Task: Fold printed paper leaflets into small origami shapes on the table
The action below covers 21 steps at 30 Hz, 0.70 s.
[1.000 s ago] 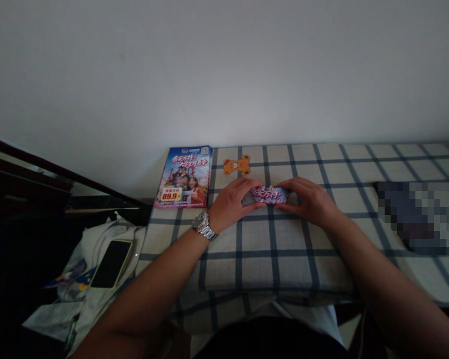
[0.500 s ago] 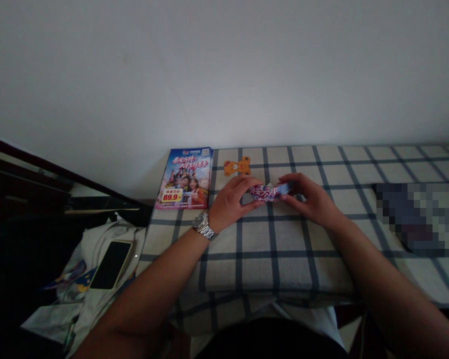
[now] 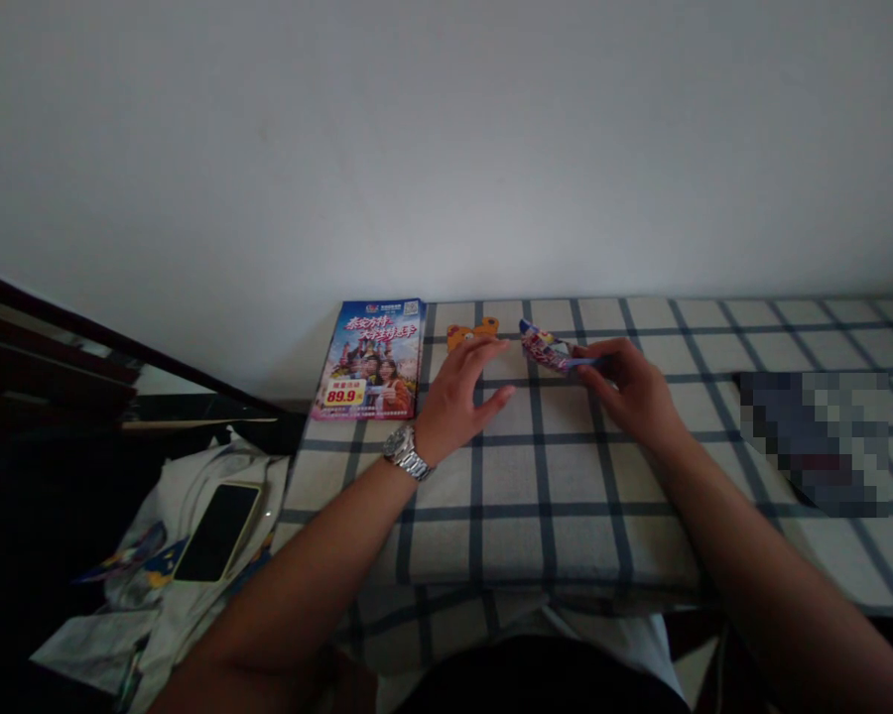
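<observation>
Pinches a folded leaflet at its right end between the thumb and curled fingers of the right hand, nearly closed on the paper, and points its free end left, toward the wall. Leaves unclear any contact between the leaflet and the desk below. Holds the left hand open just left of that free end, with thumb and fingers well parted around nothing but air. Covers part of an orange cartoon bear with the same left fingers, as seen from above. Wears a silver-toned watch on the left wrist. Extends both forearms over the near edge of the desk, covered in a pale cloth with dark checks. Has a stack of leaflets near the left hand, flat and face up at the desk's left end, in blue and pink print with a red "89.9". Shows at right, well apart from the right hand, a dark flat object, too pixelated to name. Includes, beyond the desk's left edge, a phone with a dark screen, on crumpled white material. Catches a dark rail slanting down at far left.
</observation>
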### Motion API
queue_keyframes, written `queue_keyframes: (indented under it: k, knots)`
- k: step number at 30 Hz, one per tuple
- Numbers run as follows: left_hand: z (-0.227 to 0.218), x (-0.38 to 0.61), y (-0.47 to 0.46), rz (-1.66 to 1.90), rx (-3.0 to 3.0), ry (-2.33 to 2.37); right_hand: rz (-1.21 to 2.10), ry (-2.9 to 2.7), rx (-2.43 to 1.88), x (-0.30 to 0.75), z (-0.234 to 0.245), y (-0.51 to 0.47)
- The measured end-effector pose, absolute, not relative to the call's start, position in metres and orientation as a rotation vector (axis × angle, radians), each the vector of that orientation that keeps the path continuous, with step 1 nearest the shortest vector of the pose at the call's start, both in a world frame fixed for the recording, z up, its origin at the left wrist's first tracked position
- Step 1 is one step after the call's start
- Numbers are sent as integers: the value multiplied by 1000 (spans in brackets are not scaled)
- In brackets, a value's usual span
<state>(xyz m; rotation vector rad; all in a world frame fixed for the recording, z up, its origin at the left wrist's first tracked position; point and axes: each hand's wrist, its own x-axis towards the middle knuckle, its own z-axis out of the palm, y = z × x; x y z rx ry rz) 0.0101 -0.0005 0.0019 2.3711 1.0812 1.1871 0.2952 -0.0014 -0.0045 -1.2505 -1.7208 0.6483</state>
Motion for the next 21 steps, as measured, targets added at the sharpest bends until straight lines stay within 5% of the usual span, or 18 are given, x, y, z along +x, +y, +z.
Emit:
queue_keyframes:
  k: [10,21]
  knots:
    - [-14,10,2,950,2377,1166,46,-1624,-1570,338,-9,23]
    - [-16,9,3,918,2395,1166,-159,-1516,-1829,372,-16,35]
